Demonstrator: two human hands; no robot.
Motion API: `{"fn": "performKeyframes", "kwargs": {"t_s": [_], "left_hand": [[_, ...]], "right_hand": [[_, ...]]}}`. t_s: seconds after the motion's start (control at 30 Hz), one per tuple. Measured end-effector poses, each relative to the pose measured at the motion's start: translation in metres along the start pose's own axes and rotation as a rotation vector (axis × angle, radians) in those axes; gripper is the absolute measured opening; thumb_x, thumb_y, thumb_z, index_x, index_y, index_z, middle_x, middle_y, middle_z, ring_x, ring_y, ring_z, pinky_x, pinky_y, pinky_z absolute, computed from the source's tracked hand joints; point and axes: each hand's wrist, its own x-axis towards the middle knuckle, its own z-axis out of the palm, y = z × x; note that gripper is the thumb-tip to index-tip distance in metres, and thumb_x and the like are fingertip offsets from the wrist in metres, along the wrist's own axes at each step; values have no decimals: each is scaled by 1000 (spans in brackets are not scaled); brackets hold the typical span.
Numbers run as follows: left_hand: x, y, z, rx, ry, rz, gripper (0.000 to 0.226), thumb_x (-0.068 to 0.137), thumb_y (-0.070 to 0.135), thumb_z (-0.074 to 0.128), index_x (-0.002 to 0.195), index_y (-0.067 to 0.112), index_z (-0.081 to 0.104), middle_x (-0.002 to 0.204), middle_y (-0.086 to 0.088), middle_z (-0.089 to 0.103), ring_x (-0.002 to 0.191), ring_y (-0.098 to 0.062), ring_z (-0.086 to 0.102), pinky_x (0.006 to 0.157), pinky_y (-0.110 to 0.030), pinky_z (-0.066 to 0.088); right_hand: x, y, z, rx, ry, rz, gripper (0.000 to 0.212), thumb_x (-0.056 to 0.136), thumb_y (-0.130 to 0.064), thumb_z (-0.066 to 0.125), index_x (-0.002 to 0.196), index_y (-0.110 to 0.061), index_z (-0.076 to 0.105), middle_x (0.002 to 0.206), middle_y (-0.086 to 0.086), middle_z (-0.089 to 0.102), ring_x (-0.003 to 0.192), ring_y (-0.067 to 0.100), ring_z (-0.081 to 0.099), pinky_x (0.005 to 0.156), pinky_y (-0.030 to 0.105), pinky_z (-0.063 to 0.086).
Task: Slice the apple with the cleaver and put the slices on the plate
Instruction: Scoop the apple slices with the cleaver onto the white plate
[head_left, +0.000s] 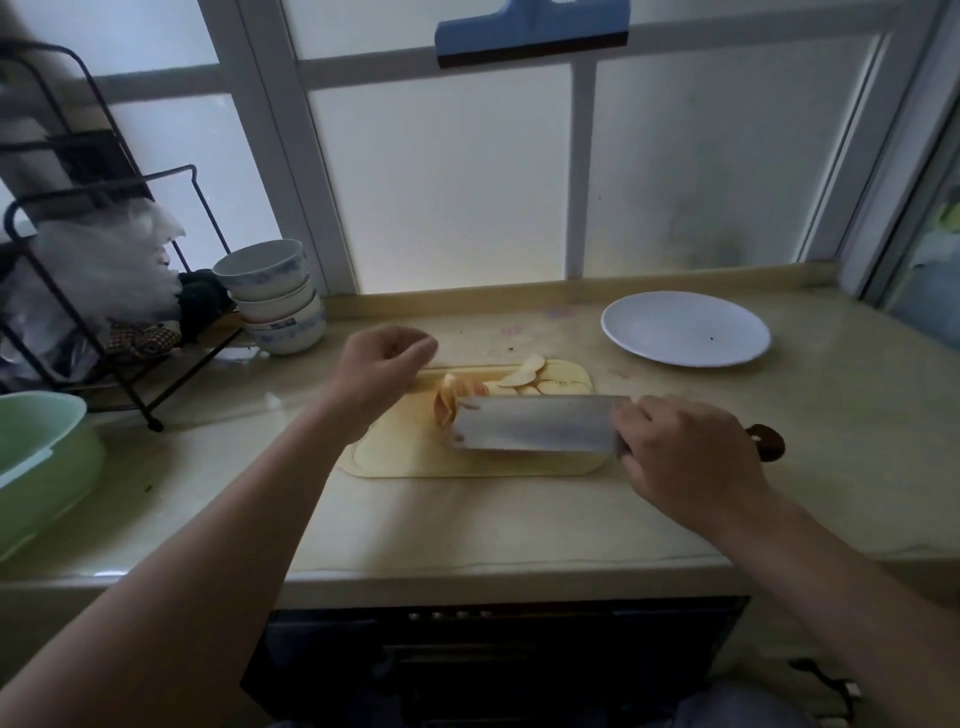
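From the head view, my right hand (685, 457) is wrapped around the cleaver (535, 428) where blade meets handle, and the dark handle end pokes out past my wrist. The blade lies across the board (395, 460), its flat side facing me. An apple piece (447, 406) with skin on it stands at the blade's left tip, touching it. Cut slices (522, 375) lie overlapped on the board's far edge, behind the blade.

My left hand (384, 364) hangs above the board's left end, near the apple piece. Its fingers are curled toward the palm, and I see nothing in them.

The white plate (685, 328) sits on the counter (519, 519), far right of the board and apart from it. Stacked bowls (275, 296) stand far left beside a wire rack (104, 249), and a green basin (41, 457) sits at the left edge.
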Motion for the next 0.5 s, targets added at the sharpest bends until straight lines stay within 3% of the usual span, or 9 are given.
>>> {"fn": "performKeyframes", "kwargs": {"t_s": [0.13, 0.2, 0.33, 0.5], "left_hand": [[-4, -9, -2, 264, -190, 86, 14, 83, 20, 81, 96, 19, 77, 87, 1, 76, 84, -17, 72, 76, -29, 61], [-4, -13, 1, 359, -199, 118, 13, 80, 23, 85, 91, 25, 79, 82, 8, 74, 77, -6, 68, 69, -23, 55], [-4, -18, 5, 512, -239, 173, 12, 78, 23, 86, 85, 30, 79, 79, 15, 69, 74, -2, 62, 68, -20, 50], [-3, -22, 7, 522, -186, 211, 4, 81, 15, 83, 83, 18, 82, 66, 19, 63, 64, 8, 55, 59, -7, 40]], "right_hand": [[-4, -5, 10, 39, -36, -20, 35, 50, 4, 87, 78, -2, 66, 57, 11, 56, 43, 30, 52, 41, 29, 37], [-4, -8, 10, 54, -26, -37, 36, 50, 4, 87, 77, -3, 65, 57, 11, 56, 44, 29, 52, 42, 28, 36], [-3, -11, 11, 63, 15, -57, 37, 48, 4, 86, 77, -3, 64, 58, 10, 55, 44, 29, 52, 46, 26, 31], [-6, -9, 13, 57, 45, -75, 35, 48, 5, 82, 72, -5, 59, 59, 10, 53, 47, 30, 51, 41, 32, 40]]}}
